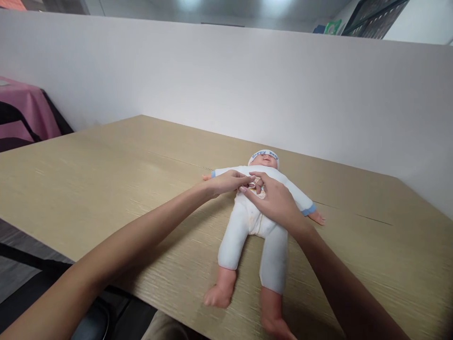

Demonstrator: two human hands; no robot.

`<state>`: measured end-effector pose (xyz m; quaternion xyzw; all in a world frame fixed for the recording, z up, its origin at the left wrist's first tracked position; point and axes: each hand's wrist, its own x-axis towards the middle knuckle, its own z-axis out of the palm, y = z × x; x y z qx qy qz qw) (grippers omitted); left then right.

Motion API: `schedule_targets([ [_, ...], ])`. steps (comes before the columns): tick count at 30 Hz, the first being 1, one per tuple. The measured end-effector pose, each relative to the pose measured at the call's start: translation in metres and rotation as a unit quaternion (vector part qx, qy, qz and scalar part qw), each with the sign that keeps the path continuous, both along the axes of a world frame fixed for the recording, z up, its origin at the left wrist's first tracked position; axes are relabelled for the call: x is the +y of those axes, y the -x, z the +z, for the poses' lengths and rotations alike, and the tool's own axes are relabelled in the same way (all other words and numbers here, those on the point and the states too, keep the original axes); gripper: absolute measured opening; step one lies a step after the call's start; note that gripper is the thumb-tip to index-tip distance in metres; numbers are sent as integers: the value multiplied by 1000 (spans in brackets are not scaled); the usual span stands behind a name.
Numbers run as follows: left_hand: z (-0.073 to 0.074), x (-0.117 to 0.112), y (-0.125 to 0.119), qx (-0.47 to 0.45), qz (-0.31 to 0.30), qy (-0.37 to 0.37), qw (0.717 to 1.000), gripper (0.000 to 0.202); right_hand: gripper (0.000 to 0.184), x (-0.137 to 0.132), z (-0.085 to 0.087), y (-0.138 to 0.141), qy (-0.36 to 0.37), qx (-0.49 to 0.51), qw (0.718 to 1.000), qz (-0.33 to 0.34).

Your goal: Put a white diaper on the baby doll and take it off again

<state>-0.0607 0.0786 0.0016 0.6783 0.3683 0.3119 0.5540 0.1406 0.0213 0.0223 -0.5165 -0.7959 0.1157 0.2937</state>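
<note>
A baby doll lies on its back on the wooden table, head away from me and legs toward me. It wears a white long-sleeved outfit with blue cuffs and a white cap with blue lettering. Around its hips is a white piece that looks like a diaper. My left hand is at the doll's belly, thumb and fingers pinched together. Facing it, my right hand curls over the belly, fingertips close to the left ones. Between them shows a small colored print on the cloth; the exact grip is partly hidden.
The light wooden table extends to both sides, with its near edge by my lap. A white partition rises behind it. A pink cloth and black chair parts are at the left. A dark seat is below the edge.
</note>
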Motion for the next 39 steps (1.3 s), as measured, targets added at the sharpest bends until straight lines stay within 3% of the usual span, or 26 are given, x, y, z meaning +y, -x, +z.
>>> schedule_targets([
  [5, -17, -2, -11, -59, 56, -10, 997, 58, 41, 4, 2, -5, 42, 57, 997, -19],
  [8, -28, -6, -8, -63, 114, -71, 989, 46, 40, 5, 2, -6, 50, 74, 996, -25],
  [11, -41, -8, -6, -42, 146, -163, 975, 38, 40, 5, -1, -4, 35, 75, 996, -32],
  [15, -53, -1, -9, -34, 143, -175, 974, 30, 36, 10, -9, -2, -29, 50, 998, -35],
  [19, -51, -4, -9, -13, 202, -189, 961, 19, 40, 14, -15, -1, -96, 53, 993, -33],
  [22, -38, -30, -4, 9, 257, -249, 934, 13, 43, -2, -12, -2, -159, 67, 985, -31],
  [24, -27, -57, 1, 21, 214, -325, 921, 14, 36, -28, -9, -3, -191, 65, 979, -12],
  [26, -18, -85, 5, 48, 96, -395, 912, 17, 23, -63, -7, -7, -192, 62, 979, 27],
  [29, -16, -118, 10, 145, -74, -460, 873, 21, 17, -113, -16, -20, -99, 47, 988, 107],
  [31, -21, -129, 12, 212, -119, -477, 845, 24, 15, -133, -28, -33, -26, 33, 990, 131],
  [33, -27, -131, 14, 243, -107, -455, 850, 23, 11, -138, -42, -45, 9, 22, 994, 111],
  [35, -31, -128, 15, 236, -61, -400, 883, 21, 8, -134, -52, -53, 14, 14, 998, 60],
  [37, -31, -125, 15, 207, -9, -334, 920, 23, 15, -125, -57, -56, 20, 9, 1000, 10],
  [39, -29, -123, 13, 187, 27, -289, 938, 28, 27, -116, -56, -54, 29, -2, 999, -26],
])
